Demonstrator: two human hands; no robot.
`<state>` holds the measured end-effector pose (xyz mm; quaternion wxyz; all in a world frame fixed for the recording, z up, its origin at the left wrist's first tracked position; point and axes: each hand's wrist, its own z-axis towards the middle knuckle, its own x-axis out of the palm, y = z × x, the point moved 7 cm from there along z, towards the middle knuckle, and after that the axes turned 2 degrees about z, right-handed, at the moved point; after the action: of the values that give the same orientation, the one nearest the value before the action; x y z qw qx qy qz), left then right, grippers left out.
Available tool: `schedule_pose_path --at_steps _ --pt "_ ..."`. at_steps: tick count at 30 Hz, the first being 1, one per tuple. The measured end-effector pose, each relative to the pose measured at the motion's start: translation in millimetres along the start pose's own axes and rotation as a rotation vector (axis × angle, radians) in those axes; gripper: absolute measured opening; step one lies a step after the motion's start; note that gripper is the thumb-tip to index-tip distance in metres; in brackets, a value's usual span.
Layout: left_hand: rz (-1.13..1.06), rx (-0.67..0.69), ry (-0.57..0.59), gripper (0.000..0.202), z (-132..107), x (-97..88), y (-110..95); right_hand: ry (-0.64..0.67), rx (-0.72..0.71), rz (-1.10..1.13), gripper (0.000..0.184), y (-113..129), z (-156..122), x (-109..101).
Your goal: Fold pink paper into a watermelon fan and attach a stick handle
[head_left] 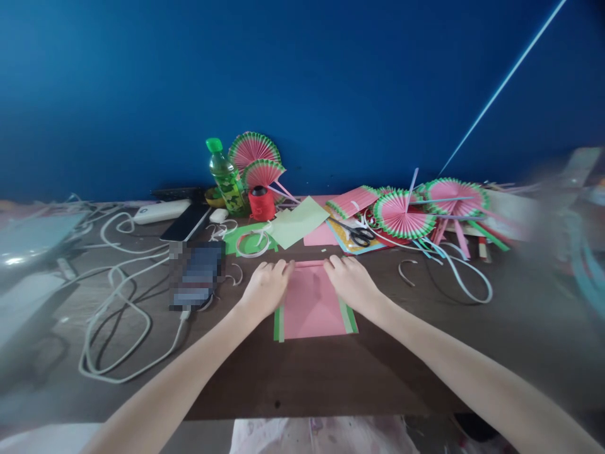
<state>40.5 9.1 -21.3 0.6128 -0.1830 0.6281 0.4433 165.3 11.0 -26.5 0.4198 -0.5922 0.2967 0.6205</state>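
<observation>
A sheet of pink paper (314,309) with green strips along its left and right sides lies flat on the brown table before me. Its far edge is turned up into a narrow fold. At the left end of that fold, my left hand (268,287) has its fingers closed on the paper. My right hand (352,284) grips the right end in the same way. Both sets of fingertips are curled over the edge, with the thumbs mostly hidden.
Behind the hands lie a pale green sheet (300,222), black scissors (359,234) and pink pleated fans (404,214). A green-capped bottle (229,180) and a red spool (261,203) stand at the back. Left are a phone (196,277) and a looped white cable (87,343).
</observation>
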Motion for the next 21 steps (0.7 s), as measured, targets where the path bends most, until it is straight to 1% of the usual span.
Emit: schedule_pose_path --at_steps 3,5,10,13,17,21 --pt "0.013 -0.014 -0.006 0.042 1.0 0.5 -6.9 0.017 0.025 -0.032 0.047 10.5 1.8 -2.0" --pt "-0.014 -0.028 -0.017 0.045 1.8 0.3 -9.4 0.036 0.043 -0.03 0.051 13.9 2.2 -0.4" --pt "-0.073 -0.073 -0.04 0.047 3.3 -1.4 -11.5 0.081 0.104 -0.003 0.054 13.9 2.7 5.2" --pt "-0.041 -0.085 -0.034 0.045 3.5 -1.6 -14.1 0.086 0.113 -0.018 0.055 14.2 3.3 5.8" --pt "0.021 -0.116 0.009 0.043 1.5 0.8 -15.7 0.083 0.102 -0.057 0.054 17.0 3.9 5.3" --pt "-0.061 -0.145 -0.011 0.042 -1.3 -0.1 -13.2 0.068 0.102 -0.078 0.053 19.9 4.4 4.5"
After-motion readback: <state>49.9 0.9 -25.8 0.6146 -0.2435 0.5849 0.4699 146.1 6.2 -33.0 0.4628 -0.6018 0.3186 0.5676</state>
